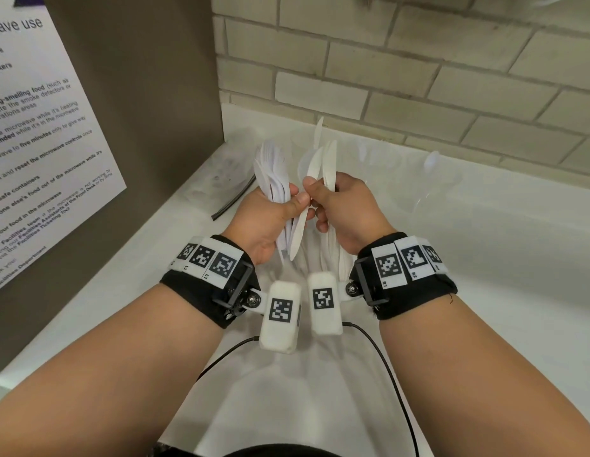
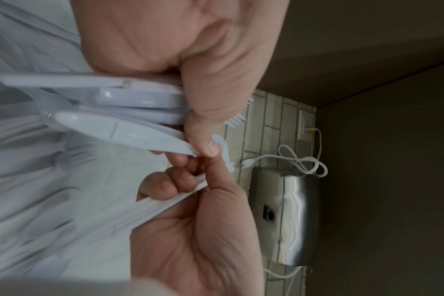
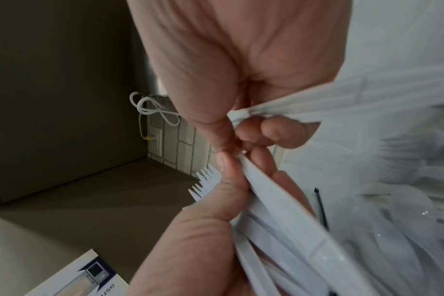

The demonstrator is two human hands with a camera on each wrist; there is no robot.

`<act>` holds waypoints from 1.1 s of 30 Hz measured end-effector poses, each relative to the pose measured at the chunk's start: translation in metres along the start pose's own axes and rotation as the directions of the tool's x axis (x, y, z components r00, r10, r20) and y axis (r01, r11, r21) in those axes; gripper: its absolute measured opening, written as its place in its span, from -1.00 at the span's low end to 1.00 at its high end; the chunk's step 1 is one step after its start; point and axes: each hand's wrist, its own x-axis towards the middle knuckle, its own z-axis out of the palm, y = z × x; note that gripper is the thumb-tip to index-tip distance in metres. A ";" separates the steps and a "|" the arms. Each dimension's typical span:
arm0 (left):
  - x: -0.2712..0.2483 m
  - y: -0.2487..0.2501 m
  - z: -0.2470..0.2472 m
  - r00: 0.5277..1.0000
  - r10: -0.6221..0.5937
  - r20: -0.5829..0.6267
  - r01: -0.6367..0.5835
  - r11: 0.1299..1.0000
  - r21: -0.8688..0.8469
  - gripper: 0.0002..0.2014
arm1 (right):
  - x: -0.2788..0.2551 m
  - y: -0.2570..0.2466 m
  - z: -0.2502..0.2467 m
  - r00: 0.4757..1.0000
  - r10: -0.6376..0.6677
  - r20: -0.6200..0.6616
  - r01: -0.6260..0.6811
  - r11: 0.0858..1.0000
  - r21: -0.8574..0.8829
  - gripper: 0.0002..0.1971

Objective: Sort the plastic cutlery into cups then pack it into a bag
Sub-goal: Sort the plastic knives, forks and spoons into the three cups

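Note:
Over the white counter (image 1: 485,291) my left hand (image 1: 292,206) grips a bundle of white plastic forks (image 1: 272,166), tines up. My right hand (image 1: 315,196) grips several white knives (image 1: 330,159), blades up. One knife (image 1: 302,225) crosses between the hands, under my left thumb and pinched by my right thumb and forefinger. In the left wrist view the left thumb (image 2: 203,120) presses that knife (image 2: 129,132) against the fork handles. The right wrist view shows the right hand's knives (image 3: 355,100) and the fork tines (image 3: 207,180). Clear cups (image 1: 382,163) stand behind the hands.
A clear plastic bag (image 1: 226,169) with a black tie (image 1: 231,201) lies at the back left, against a grey panel carrying a notice (image 1: 39,143). More loose cutlery (image 2: 38,180) lies below the hands. A brick wall (image 1: 419,77) closes the back. A steel appliance (image 2: 284,216) hangs near an outlet (image 2: 306,126).

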 end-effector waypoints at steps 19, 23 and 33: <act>0.008 0.018 -0.027 0.986 -0.167 -0.002 0.166 0.984 -0.072 -0.84 | 0.064 -0.013 -0.025 0.983 0.057 -0.173 -0.029 0.987 0.159 -0.78; 0.024 0.016 -0.035 0.981 -0.191 0.013 0.192 0.976 -0.103 -0.83 | 0.115 -0.026 -0.029 0.936 -0.153 -0.317 0.223 0.954 0.198 -0.72; 0.050 0.007 -0.049 0.987 -0.154 0.051 0.153 0.988 0.020 -0.86 | 0.213 0.012 0.007 0.959 -0.085 -0.272 0.131 0.979 0.153 -0.79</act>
